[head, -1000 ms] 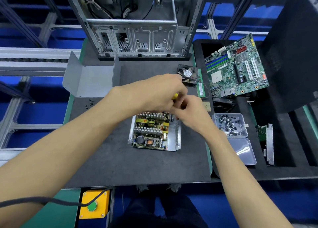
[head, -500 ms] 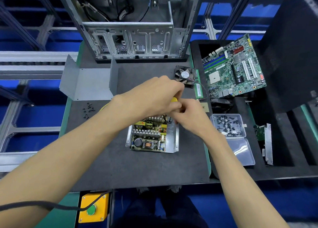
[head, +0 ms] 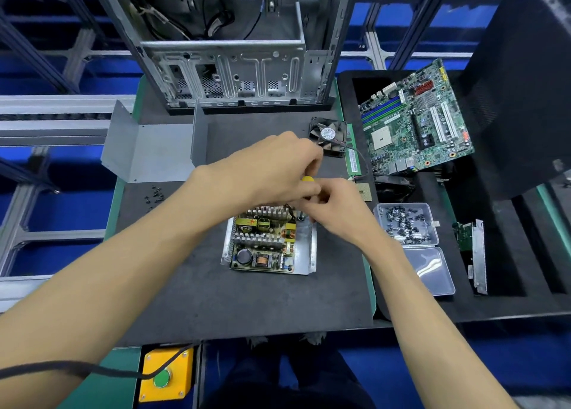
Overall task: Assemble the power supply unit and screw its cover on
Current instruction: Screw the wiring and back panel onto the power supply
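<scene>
Fingers of left hand (head: 272, 170) grip yellow screwdriver (head: 307, 179); right hand (head: 336, 211) pinches its shaft, upright over power supply (head: 268, 243) far-right corner.

Dark matt mat (head: 216, 300), slightly rough, like foam or rubber. Bare grey sheet metal, dull sheen, on cover (head: 148, 152) and case (head: 234, 78). Brighter folded metal on supply tray (head: 306, 248), with ribbed metal heatsinks (head: 258, 238) and green board inside. Clear glossy plastic box (head: 431, 272), reflecting light, dark metal screws (head: 404, 223) within. Glossy yellow plastic handle (head: 307, 179). Black plastic fan (head: 329, 136).
</scene>
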